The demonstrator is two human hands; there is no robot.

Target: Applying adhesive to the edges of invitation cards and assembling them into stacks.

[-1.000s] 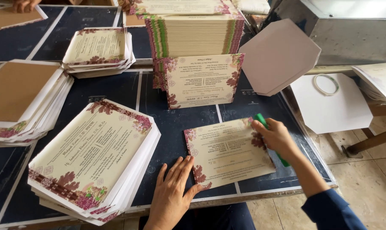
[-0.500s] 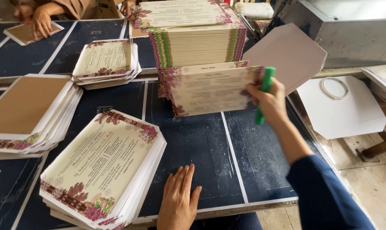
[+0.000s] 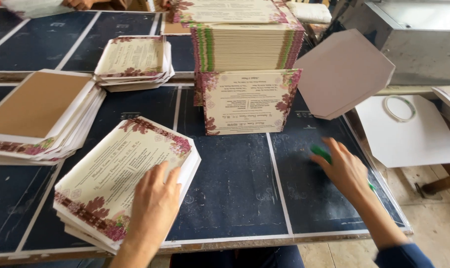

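My left hand (image 3: 153, 208) has moved onto the near card stack (image 3: 123, 181), fingers together and flat | cards cream, printed, maroon floral borders, stack at the table's (image 3: 235, 188) front-left edge | bare dark mat between | my right hand (image 3: 346, 171) has dropped to the mat, blurred, curled around a green tool (image 3: 320, 153).

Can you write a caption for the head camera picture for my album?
Left hand rests on a stack of floral cards; right hand holds a green tool.

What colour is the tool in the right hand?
Green tool, partly hidden in the right hand; the head view shows it.
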